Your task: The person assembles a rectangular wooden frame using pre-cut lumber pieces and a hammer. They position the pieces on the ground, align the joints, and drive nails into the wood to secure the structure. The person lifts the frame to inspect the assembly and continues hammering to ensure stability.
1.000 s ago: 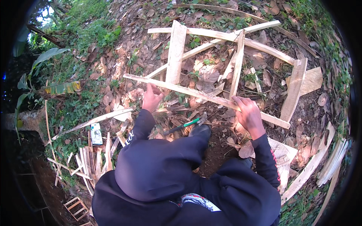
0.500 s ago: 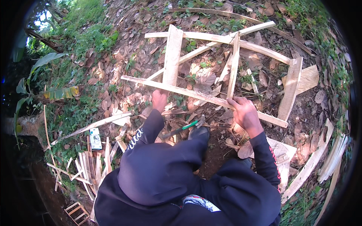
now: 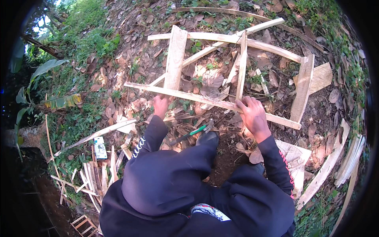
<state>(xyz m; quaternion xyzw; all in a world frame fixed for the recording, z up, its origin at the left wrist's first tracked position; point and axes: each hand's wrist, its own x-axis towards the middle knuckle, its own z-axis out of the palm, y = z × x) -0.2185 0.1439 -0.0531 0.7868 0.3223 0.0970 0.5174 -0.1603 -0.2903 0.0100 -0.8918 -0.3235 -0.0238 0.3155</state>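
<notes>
A rough wooden frame of pale strips lies before me on leaf-covered ground. Its long near rail (image 3: 199, 98) runs crosswise, slanting down to the right. My left hand (image 3: 160, 106) is closed on this rail, close to the wide left crosspiece (image 3: 176, 57); the fingertips are partly hidden. Farther right, my right hand (image 3: 252, 116) grips the same rail with thumb and fingers where the narrow middle crosspiece (image 3: 242, 65) meets it. A bowed far rail (image 3: 217, 37) and a right crosspiece (image 3: 304, 89) make up the other sides. One long diagonal strip (image 3: 205, 52) passes across the frame.
A hammer with a green grip (image 3: 197, 130) lies by my foot, between my arms. Split wood strips (image 3: 92, 177) and a small white box (image 3: 100, 147) are at the left. Curved boards (image 3: 323, 170) lie at the right; a banana-like plant (image 3: 43, 71) stands far left.
My left hand has shifted slightly left along the near rail. My right hand still grips the rail, with its fingers a little moved. The frame sits nearly the same.
</notes>
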